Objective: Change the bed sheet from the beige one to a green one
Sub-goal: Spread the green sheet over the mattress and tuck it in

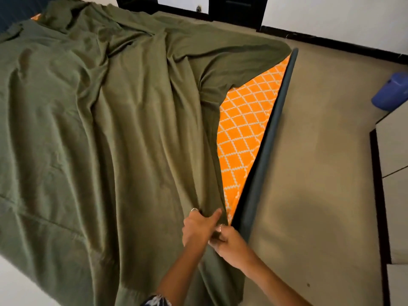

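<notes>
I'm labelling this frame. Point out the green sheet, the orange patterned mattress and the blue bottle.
green sheet (114,133): head view, on its wrinkled middle.
orange patterned mattress (242,129): head view, on the uncovered strip by the bed frame.
blue bottle (391,91): head view, on its side.

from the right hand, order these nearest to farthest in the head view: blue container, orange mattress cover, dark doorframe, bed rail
From the right hand:
1. Bed rail, right beside the hand on its right.
2. Orange mattress cover, just ahead, between the green sheet and the rail; near the hand it is almost as close as the rail.
3. Blue container, far right.
4. Dark doorframe, top of the view.
</notes>
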